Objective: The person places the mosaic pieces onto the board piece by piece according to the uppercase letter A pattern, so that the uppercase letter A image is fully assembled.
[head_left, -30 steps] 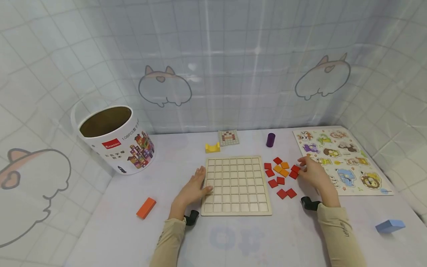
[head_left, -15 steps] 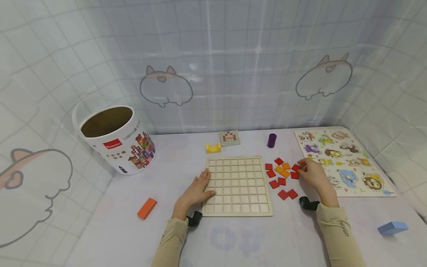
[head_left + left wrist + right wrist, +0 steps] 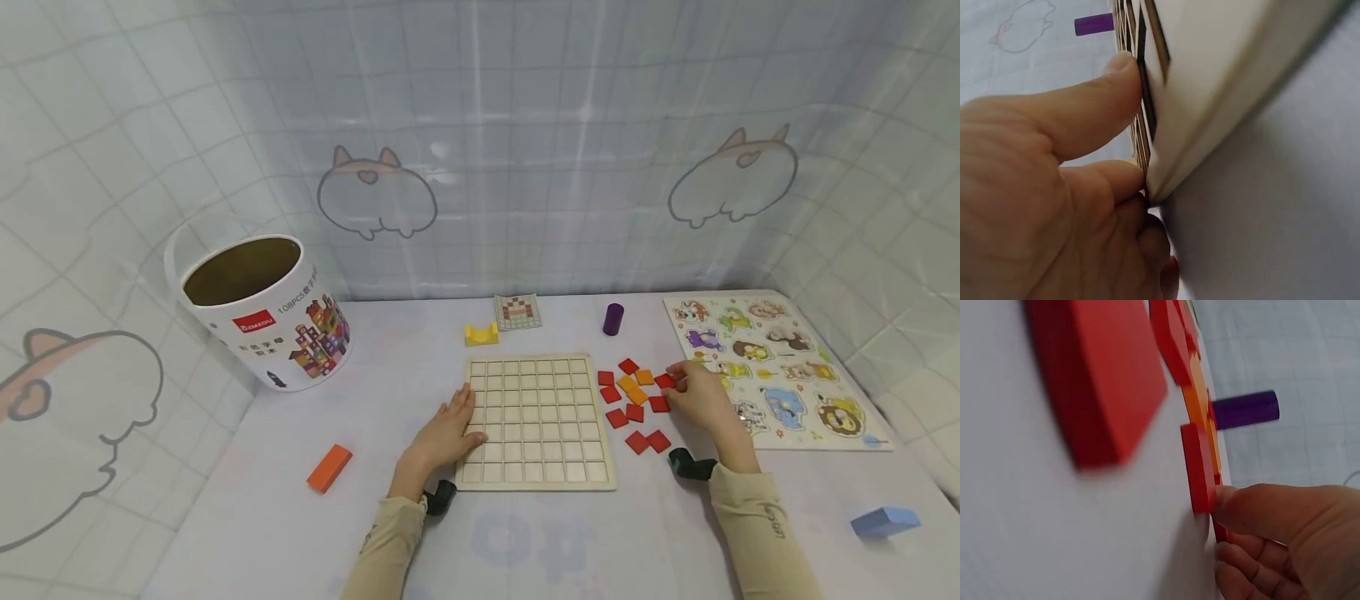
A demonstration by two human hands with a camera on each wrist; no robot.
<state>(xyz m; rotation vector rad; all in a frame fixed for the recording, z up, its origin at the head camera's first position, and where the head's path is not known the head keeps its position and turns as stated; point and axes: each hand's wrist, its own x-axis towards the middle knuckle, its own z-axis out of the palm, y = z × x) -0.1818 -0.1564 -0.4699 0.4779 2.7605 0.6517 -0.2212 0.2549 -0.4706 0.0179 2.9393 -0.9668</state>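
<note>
Right grip (image 3: 703, 402): thumb and fingertips pinching a red tile (image 3: 663, 381) at its edges. Tile is on the worktop (image 3: 600, 546) at the right side of the loose pile, near the puzzle (image 3: 817, 445); can't tell if it's lifted at all. Second red tile (image 3: 659, 404) lies just beside, toward the person; in the right wrist view the thumb tip is at or very near one tile's edge, so contact with the neighbour is possible.

Handling: tiles look small, flat, stiff, probably painted wood or plastic. Should be light, not fragile. Smooth faces may slide on the worktop if pushed. Best hold: opposite side edges, thumb against fingertip; the right wrist view shows some edge thickness to catch. Flat faces offer little purchase from above. Orange tiles (image 3: 637, 396) likely handle the same.

Left grip (image 3: 441, 433): not clenched, fingers fairly straight along the board (image 3: 535, 423)'s left edge, thumb over its rim. Board reads as stiff, thin wood, likely light enough to skid, so the rim is the place to steady it, off the cells.
</note>
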